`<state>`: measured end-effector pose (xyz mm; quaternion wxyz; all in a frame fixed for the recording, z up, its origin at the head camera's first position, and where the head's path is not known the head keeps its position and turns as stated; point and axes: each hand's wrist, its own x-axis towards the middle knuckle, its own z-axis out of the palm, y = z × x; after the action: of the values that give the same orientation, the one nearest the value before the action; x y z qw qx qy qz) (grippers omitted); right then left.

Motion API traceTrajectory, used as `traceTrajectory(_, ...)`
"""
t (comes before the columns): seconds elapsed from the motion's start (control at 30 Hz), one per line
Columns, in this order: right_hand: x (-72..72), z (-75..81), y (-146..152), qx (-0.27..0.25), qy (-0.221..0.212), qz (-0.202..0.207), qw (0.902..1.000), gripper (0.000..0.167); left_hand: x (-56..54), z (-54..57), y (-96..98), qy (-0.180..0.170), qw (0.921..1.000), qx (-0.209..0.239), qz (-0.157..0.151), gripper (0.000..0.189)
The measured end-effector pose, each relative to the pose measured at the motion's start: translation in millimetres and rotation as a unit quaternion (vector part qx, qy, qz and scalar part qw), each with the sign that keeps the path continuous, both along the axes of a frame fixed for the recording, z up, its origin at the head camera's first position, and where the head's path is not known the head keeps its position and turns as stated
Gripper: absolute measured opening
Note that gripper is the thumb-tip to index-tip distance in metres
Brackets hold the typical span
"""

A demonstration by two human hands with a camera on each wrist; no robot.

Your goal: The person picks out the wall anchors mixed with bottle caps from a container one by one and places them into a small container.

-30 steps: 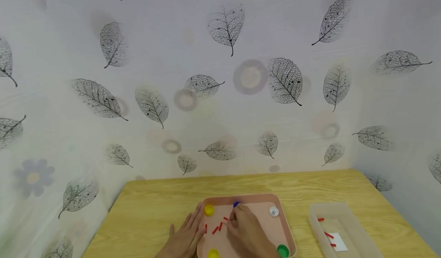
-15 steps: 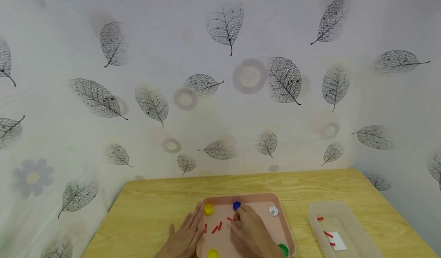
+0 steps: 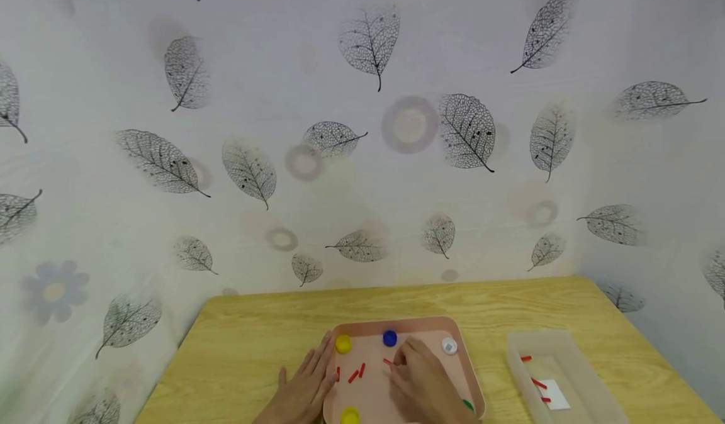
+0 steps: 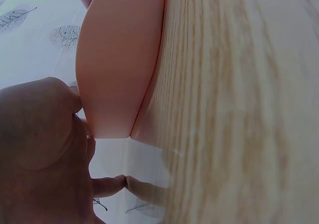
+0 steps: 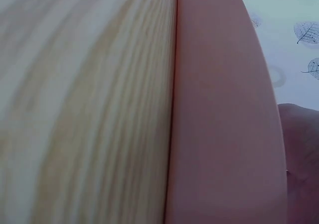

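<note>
A shallow pink tray (image 3: 416,319) rests on the table, its outer wall (image 4: 119,59) large in the left wrist view. My left hand (image 3: 306,386) lies with fingers spread along its left rim, thumb over the edge. Inside, my right hand (image 3: 421,373) pinches a short red stick (image 3: 387,362) that pokes out left of the fingertips. Just beyond sits a round blue cap (image 3: 389,338). Several more red sticks (image 3: 354,376) lie loose between the hands. In the right wrist view, the tray's wall hides most of the right hand (image 5: 303,159).
Yellow caps (image 3: 343,344) stand in the tray's left corners, a white cap (image 3: 449,346) at the back right, and a green cap (image 3: 467,405) partly behind the right forearm. Right of the tray, a translucent bin (image 3: 589,373) holds red sticks (image 3: 539,384) and a white card (image 3: 554,396).
My right hand has drawn away from the blue cap toward the right and nearer me, carrying the red stick along. The blue cap now shows whole. My left hand has stayed put.
</note>
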<state>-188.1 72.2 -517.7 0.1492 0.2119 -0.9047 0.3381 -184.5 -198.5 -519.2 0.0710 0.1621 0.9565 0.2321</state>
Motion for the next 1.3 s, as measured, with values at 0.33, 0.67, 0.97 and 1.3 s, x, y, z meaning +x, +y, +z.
traceTrajectory(0.33,1.0,0.2,10,-0.005,0.013,0.01,0.9999,0.021,-0.3,-0.1,-0.3,-0.002,1.0,0.005,-0.005,0.065)
traceTrajectory(0.67,6.7,2.5,20,-0.008,0.016,-0.001,0.9998,0.02,-1.0,-1.2,-0.8,-0.006,1.0,0.003,-0.003,0.065)
traceTrajectory(0.97,11.0,3.9,31,0.011,0.103,-0.033,0.9941,0.028,-1.1,-1.5,-1.0,-0.01,0.9999,-0.003,0.0,0.065)
traceTrajectory(1.3,18.4,10.7,42,-0.021,0.119,-0.047,0.9916,0.037,-1.5,-0.7,-0.1,-0.008,1.0,-0.004,0.001,0.065)
